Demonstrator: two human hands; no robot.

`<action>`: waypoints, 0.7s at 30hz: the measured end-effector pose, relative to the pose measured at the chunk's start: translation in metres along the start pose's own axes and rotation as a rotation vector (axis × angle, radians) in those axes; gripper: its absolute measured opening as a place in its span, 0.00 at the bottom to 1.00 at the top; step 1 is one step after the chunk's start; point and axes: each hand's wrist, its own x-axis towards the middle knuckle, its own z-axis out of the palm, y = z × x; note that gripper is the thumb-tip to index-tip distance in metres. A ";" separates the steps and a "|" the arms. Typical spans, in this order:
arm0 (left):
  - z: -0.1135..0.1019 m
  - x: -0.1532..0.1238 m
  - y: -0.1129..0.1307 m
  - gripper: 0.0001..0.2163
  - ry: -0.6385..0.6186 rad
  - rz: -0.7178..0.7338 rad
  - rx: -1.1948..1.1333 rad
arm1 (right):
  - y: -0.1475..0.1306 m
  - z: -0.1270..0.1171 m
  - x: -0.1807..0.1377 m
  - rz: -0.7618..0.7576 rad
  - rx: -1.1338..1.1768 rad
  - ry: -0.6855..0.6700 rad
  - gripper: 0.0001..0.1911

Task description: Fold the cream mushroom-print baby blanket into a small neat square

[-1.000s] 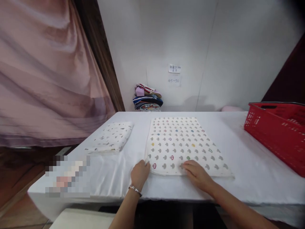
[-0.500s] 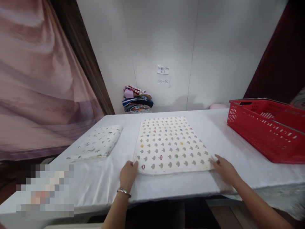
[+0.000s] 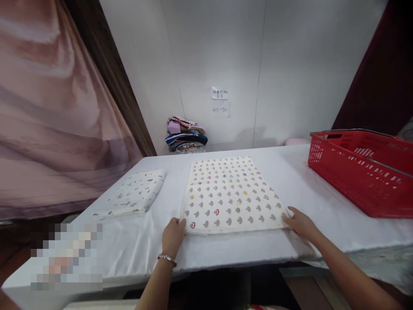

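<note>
A cream cloth (image 3: 230, 196) printed with grey mushrooms and a few coloured ones lies flat on the white-covered table, its layers showing at the near left corner. My left hand (image 3: 174, 234) pinches that corner between thumb and fingers, a bracelet on its wrist. At the near right corner, my right hand (image 3: 300, 223) grips the cloth's edge, the fingertips partly hidden. To the left, apart from both hands, lies a smaller folded white cloth (image 3: 134, 193) with scattered dark prints.
A red plastic basket (image 3: 358, 176) with metal handles stands on the right of the white table (image 3: 135, 249). Behind the table is a stack of folded fabrics (image 3: 186, 135) by the wall. Handwritten paper signs (image 3: 220, 101) hang there. A pink curtain (image 3: 58, 112) drapes at left.
Both hands keep their hold on the near corners, and the cloth stays flat in almost the same place. The view has shifted slightly.
</note>
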 end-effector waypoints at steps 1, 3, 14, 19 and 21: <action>-0.001 -0.002 0.001 0.14 0.020 0.015 0.058 | 0.000 0.001 0.000 0.009 0.010 -0.001 0.31; -0.004 -0.007 0.004 0.14 0.041 0.025 0.139 | 0.001 0.002 0.000 0.023 0.029 -0.012 0.29; -0.007 -0.007 -0.002 0.14 -0.046 -0.018 0.198 | -0.015 -0.002 -0.011 -0.240 -0.252 0.150 0.28; -0.007 0.000 0.001 0.22 -0.020 -0.033 0.081 | -0.062 0.011 -0.006 -0.581 -0.146 0.201 0.25; -0.008 0.002 0.002 0.22 -0.025 -0.044 0.085 | -0.075 0.017 -0.003 -0.580 -0.159 0.124 0.25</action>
